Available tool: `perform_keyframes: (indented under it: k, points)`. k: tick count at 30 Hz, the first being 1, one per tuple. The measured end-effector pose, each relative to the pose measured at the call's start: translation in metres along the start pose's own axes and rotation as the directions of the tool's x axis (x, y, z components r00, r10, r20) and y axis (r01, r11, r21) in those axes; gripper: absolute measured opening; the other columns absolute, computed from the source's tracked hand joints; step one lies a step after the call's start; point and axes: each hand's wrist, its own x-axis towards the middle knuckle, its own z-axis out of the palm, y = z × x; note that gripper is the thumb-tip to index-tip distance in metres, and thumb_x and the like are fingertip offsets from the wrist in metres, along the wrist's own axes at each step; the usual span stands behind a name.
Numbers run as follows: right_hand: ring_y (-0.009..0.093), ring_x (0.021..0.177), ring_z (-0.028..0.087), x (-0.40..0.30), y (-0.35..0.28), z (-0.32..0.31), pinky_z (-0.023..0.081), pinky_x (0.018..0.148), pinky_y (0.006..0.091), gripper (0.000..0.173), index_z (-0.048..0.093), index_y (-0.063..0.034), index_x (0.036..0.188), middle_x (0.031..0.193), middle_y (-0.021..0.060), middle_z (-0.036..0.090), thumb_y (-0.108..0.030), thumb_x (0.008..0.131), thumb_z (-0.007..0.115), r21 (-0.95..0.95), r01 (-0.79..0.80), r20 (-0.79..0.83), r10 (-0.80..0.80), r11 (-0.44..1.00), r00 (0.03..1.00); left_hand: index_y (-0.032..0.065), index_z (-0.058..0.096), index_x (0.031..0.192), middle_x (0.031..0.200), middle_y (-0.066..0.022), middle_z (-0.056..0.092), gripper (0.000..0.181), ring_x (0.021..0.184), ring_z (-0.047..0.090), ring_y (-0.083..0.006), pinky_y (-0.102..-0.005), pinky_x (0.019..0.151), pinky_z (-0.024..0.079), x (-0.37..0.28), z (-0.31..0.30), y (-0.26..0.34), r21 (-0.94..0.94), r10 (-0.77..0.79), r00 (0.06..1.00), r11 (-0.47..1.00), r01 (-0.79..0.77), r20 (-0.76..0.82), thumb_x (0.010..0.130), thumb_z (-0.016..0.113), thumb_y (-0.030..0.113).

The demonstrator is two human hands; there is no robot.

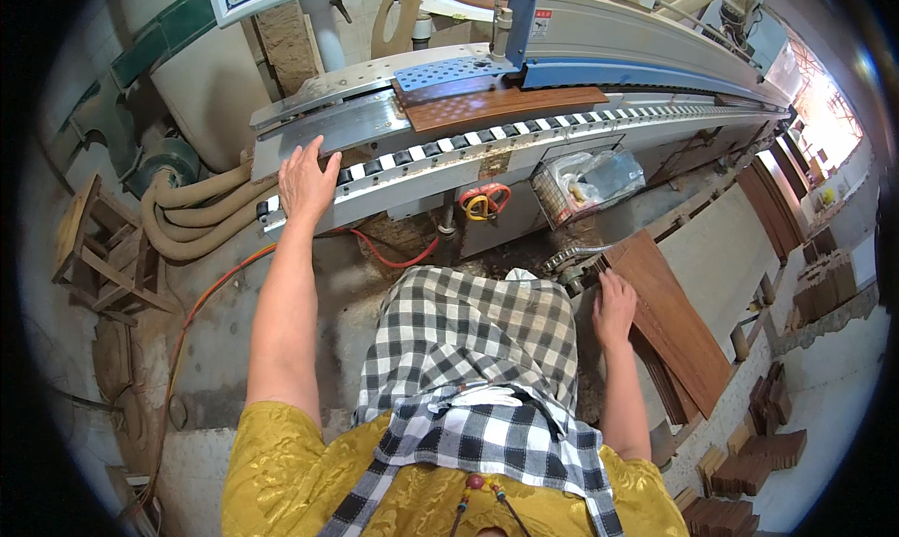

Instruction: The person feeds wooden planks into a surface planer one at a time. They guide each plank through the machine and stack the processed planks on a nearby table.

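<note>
My left hand (307,180), its fingers apart, rests at the near end of the roller rail (439,147) of an edge banding machine (653,49). My right hand (615,305) touches the edge of the top brown wood-grain panel (671,319) in a stack at my right; how firmly it grips cannot be told. Another wood-grain panel (506,107) lies on the machine beside the rail, partly under a blue perforated guard (453,72).
A wire basket (576,186) with plastic bags and rolls of red and yellow tape (484,202) hang on the machine's front. Ribbed hoses (204,217) and a wooden stool (105,249) stand left. A red air hose (204,298) crosses the floor. More panel stacks (751,460) are at right.
</note>
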Motion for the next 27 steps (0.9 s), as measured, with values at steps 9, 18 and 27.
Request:
perform_keyframes:
  k: [9, 18, 27]
  points:
    - [0.012, 0.065, 0.059, -0.097, 0.028, -0.017, 0.047, 0.059, 0.0248, 0.037, 0.061, -0.0033, 0.091, 0.082, 0.0056, 0.067, -0.04, 0.087, 0.061, 0.791, -0.508, 0.534, 0.792, -0.343, 0.296, 0.0125, 0.053, 0.126, 0.125, -0.0094, 0.056, 0.051, 0.124, 0.044, -0.027, -0.041, 0.108, 0.026, 0.001, 0.002, -0.005, -0.013, 0.009, 1.0, 1.0, -0.009, -0.001, 0.086, 0.055, 0.043]
    - [0.009, 0.063, 0.061, -0.12, 0.06, -0.003, 0.048, 0.057, 0.0232, 0.029, 0.061, -0.008, 0.084, 0.076, 0.0032, 0.067, -0.036, 0.087, 0.063, 0.797, -0.245, 0.601, 0.76, -0.552, 0.245, 0.0122, 0.054, 0.126, 0.125, -0.0088, 0.056, 0.05, 0.124, 0.044, -0.0268, -0.0421, 0.108, 0.026, 0.002, 0.003, 0.0, -0.02, 0.01, 1.0, 1.0, -0.01, 0.009, 0.086, 0.055, 0.042]
    - [0.013, 0.056, 0.054, -0.149, 0.048, -0.03, 0.044, 0.052, 0.0261, 0.027, 0.06, -0.0135, 0.087, 0.072, 0.0005, 0.06, -0.037, 0.08, 0.071, 0.782, -0.059, 0.613, 0.747, -0.621, 0.257, 0.0126, 0.054, 0.125, 0.125, -0.0072, 0.057, 0.047, 0.124, 0.045, -0.0261, -0.042, 0.107, 0.026, 0.001, 0.005, -0.005, 0.015, 0.012, 1.0, 1.0, -0.012, -0.008, 0.087, 0.053, 0.041]
